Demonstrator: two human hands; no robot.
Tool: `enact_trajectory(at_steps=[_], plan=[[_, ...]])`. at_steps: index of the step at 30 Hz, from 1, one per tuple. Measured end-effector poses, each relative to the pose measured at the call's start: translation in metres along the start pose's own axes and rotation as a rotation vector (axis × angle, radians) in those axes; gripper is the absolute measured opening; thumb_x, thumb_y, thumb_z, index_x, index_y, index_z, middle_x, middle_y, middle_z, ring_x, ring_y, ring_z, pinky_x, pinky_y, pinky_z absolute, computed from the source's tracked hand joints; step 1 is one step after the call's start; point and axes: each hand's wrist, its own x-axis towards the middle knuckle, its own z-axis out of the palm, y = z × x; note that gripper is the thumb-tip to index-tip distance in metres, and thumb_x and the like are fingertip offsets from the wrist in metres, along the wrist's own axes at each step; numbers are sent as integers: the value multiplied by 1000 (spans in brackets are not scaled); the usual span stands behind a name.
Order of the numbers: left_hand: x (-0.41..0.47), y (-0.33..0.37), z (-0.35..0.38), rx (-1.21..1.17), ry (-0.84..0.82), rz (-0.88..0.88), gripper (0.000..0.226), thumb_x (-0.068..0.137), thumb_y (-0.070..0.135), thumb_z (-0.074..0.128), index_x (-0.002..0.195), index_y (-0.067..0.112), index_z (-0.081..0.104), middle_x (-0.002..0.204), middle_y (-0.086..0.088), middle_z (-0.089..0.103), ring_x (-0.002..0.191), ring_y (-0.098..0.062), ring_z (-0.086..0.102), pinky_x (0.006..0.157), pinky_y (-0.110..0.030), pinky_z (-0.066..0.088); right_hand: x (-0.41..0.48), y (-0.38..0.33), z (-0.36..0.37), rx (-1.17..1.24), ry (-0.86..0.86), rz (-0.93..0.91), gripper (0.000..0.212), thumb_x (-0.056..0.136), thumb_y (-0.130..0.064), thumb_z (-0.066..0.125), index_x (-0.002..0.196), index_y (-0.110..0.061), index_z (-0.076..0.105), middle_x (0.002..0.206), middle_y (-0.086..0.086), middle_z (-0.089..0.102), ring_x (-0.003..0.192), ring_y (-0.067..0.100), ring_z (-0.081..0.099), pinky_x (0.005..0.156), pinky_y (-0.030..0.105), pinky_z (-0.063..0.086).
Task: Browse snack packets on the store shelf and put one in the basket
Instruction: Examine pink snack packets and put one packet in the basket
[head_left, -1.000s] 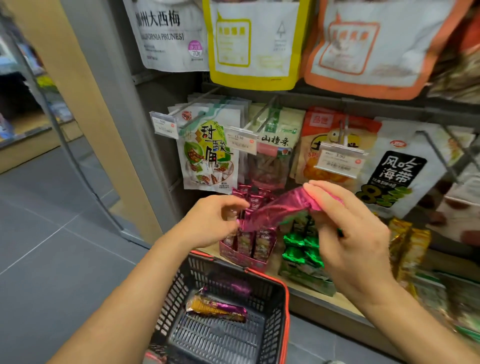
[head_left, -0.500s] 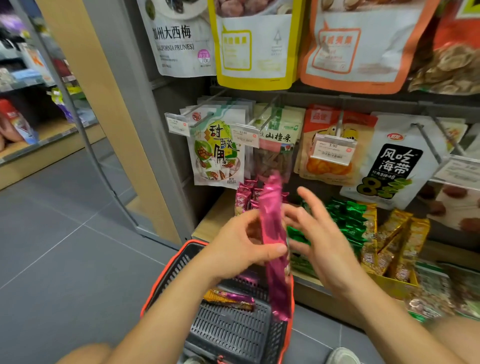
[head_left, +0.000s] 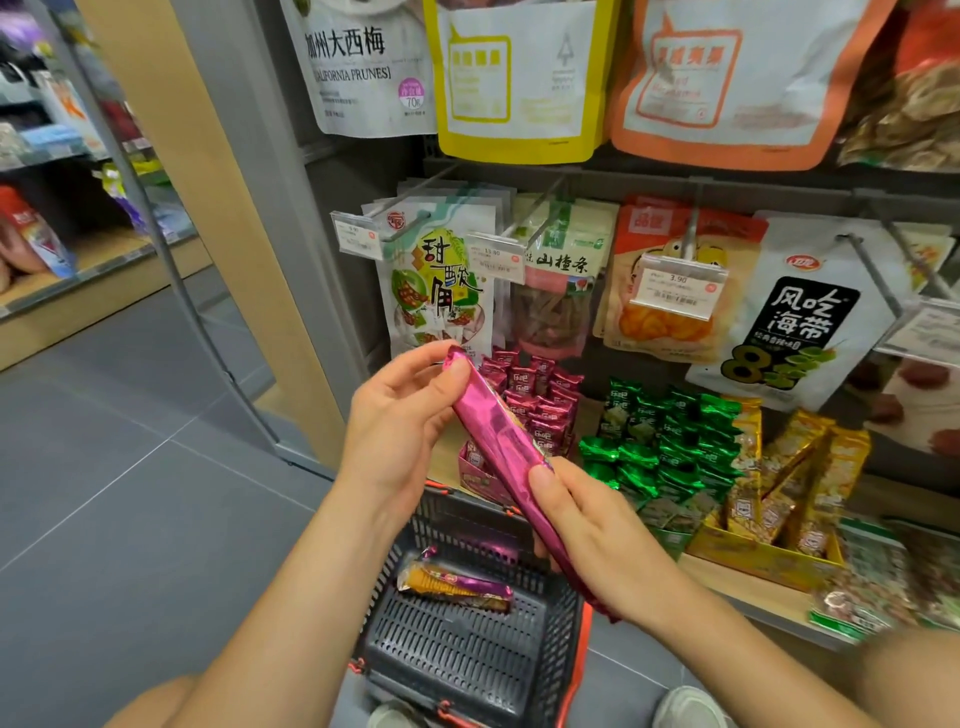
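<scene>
Pink snack packet (head_left: 498, 447), long and foil-wrapped, held slantwise in front of the person by both bare hands. The left hand (head_left: 400, 431) pinches its upper end between thumb and fingers. The right hand (head_left: 587, 535) is curled round its lower part, thumb lying on the front. The packet is in the air, above the far edge of a dark basket (head_left: 457, 665) with a red rim that sits low by the person's feet. One orange and purple packet (head_left: 454, 584) already lies on the basket floor.

Just beyond the hands, the shelf (head_left: 763, 605) carries open display boxes: matching pink packets (head_left: 540, 389) at the left, green packets (head_left: 670, 441) beside them, gold packets (head_left: 800, 467) further right. Above these hang larger bags (head_left: 441, 291) on pegs, with price tags (head_left: 675, 291) in front.

Judged from this, browsing is under way and the packet is being looked over; it has not yet gone in. What seems left is to decide on it, then lower it into the basket below or return it to its box.
</scene>
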Motion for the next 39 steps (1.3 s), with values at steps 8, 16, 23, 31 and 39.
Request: enact_trajectory(at_steps=[8,16,23,31,39], plan=[[0,-1,0,4,27,15,13,67,18,71,80,15,71,78,-3,68,68,-13,65,63,-23,55,0,3,0,-60,34,-30,38,93,-62,35,102,-31,56,82,-5,64,69,11,57,64,27,43],[0,-1,4,115,37,82,11,83,18,70,76,18,78,84,-6,73,79,-13,68,69,-23,55,-3,3,-4,-210,128,-27,36,84,-68,46,98,-35,47,76,-11,62,65,4,58,55,22,43],[4,9,-4,43,98,-38,34,88,11,60,56,20,68,61,1,62,56,-8,59,49,-20,50,-6,0,-3,-413,208,-38,47,77,-56,69,93,-35,29,77,-13,55,64,4,54,50,23,41],[-1,19,-11,276,-182,33,29,70,43,72,85,20,78,87,-5,75,80,-13,69,65,-22,55,-7,-1,0,-368,196,-38,50,77,-53,70,94,-34,27,78,-14,55,68,3,57,49,26,44],[-1,17,-9,264,-68,30,25,81,35,62,69,18,77,73,-1,72,69,-7,66,56,-19,52,-5,3,3,-497,174,-81,64,81,-59,65,133,-38,34,109,-12,48,92,7,52,77,29,49]])
